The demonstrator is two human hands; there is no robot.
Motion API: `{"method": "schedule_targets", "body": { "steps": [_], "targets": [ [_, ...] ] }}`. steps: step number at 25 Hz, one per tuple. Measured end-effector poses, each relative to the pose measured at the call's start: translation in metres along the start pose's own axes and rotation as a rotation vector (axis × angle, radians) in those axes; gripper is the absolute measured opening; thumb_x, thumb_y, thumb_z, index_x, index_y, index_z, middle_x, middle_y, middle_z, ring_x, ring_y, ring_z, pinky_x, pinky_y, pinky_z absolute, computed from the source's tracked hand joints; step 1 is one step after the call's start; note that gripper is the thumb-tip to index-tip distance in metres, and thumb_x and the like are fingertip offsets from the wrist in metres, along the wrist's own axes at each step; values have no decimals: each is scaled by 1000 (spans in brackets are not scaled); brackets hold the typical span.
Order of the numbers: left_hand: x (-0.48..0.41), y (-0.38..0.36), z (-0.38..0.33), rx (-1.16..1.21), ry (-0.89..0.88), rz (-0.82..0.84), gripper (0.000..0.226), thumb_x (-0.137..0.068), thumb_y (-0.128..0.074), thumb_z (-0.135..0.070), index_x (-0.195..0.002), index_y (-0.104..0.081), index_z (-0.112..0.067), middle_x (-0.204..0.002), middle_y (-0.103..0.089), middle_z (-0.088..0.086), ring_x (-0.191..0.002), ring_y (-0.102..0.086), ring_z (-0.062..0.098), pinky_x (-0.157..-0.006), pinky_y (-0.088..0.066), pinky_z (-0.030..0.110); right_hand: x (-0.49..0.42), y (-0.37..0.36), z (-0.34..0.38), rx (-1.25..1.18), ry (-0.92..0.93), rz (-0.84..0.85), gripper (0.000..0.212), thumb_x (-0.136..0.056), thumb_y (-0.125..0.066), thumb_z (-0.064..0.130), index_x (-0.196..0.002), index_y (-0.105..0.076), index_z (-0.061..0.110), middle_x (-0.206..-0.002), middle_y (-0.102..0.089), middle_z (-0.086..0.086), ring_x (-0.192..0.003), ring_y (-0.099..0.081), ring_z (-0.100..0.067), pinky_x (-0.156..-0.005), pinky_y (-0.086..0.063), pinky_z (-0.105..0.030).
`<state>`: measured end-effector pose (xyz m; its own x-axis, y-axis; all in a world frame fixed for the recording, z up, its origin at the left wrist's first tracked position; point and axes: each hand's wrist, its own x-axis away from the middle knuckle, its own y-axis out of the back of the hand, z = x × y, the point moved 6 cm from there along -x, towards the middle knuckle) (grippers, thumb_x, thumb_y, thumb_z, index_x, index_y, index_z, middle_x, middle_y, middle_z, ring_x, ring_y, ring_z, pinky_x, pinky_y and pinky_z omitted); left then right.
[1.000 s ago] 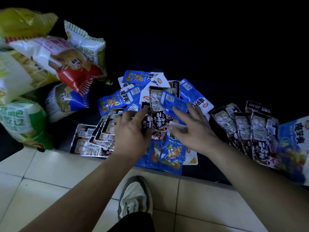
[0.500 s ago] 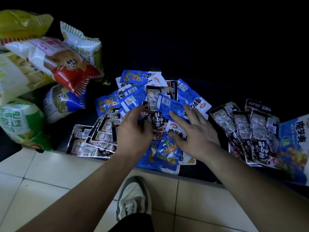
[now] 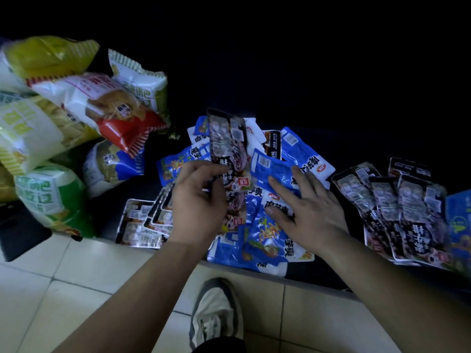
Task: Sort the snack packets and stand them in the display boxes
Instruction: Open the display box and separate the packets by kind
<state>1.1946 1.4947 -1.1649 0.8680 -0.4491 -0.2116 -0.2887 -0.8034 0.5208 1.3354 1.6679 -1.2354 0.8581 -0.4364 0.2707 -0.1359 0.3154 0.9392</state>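
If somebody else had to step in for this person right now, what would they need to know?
Left hand: pinching a black packet lifted clear of the mixed pile.
Right hand: open, fingers spread flat on the blue packets in the middle.
Sorted so far: a row of black packets on the right, a fan of pale ones on the left.
Big snack bags are heaped far left.
Left to do: finish splitting the middle pile; no display boxes are in view, so nothing is stood up yet.
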Motion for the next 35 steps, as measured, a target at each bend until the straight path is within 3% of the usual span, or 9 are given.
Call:
{"method": "schedule_targets", "body": {
  "steps": [4,9,12,16,19,22,24,30,35],
  "targets": [
    [-4,27,-31,65,36,-94,31,-95,-66,-8,-124,-68,-20,-111,-66,3,-84,-67,11,-64,-53,20,11,31,8,-455,-33,4,64,-88,-26,80,-149,-9,68,-167,14,21,-157,-4,-16,-123,-25,-48],
    [31,-33,-52,359,337,212,38,-97,-68,-17,-131,-62,-34,-75,-68,10,-52,-55,24,-47,-45,31,41,82,-6,-1132,-137,-167,35,-96,-57,52,-129,-48,62,-123,-62,12,-102,-65,1,-78,-54,-21],
    [58,-72,-61,437,425,340,37,-95,-70,-15,-128,-64,-32,-75,-68,13,-65,-59,37,-58,-53,46,61,68,-40,-1236,-295,-121,29,-94,-72,27,-114,-64,47,-124,-63,11,-100,-66,-5,-71,-54,-21],
    [78,-124,-84,431,387,606,44,-95,-69,-15,-133,-58,-35,-100,-75,1,-98,-71,13,-83,-61,35,97,63,-95,-1164,-486,-235,25,-97,-68,12,-99,-72,37,-112,-67,21,-64,-64,-23,-52,-53,-25],
    [82,-136,-87,358,389,631,40,-95,-68,-21,-127,-59,-45,-117,-70,-7,-99,-69,6,-82,-61,32,115,72,-141,-1055,-591,-370,31,-99,-59,4,-107,-68,32,-105,-66,9,-42,-46,-8,-40,-39,-22],
    [91,-127,-82,322,380,579,38,-94,-69,-16,-123,-64,-39,-112,-72,-7,-102,-68,3,-80,-58,29,115,65,-156,-672,-572,-315,39,-95,-65,16,-132,-59,28,-145,-45,-6,-108,-57,-16,-81,-49,-9],
    [96,-115,-69,330,424,526,35,-94,-69,-12,-121,-66,-35,-103,-75,-5,-98,-70,6,-76,-56,27,111,60,-144,-385,-502,-330,48,-93,-68,31,-139,-55,24,-164,-18,-10,-149,-20,-29,-121,-29,-35],
    [82,-67,-30,181,406,424,33,-98,-65,-17,-123,-62,-37,-107,-70,-19,-82,-73,12,-66,-63,36,101,34,-58,-280,-20,-309,58,-102,-39,57,-143,-54,19,-166,-25,-4,-157,-6,-24,-124,-20,-55],
    [39,6,12,-422,19,156,39,-89,-66,-36,-126,-64,-23,-149,-46,8,-131,-49,35,-96,-50,49,67,11,17,-413,190,-17,59,-102,-43,57,-155,-37,30,-167,-15,12,-156,3,-7,-126,-21,-43]
  ]
}}
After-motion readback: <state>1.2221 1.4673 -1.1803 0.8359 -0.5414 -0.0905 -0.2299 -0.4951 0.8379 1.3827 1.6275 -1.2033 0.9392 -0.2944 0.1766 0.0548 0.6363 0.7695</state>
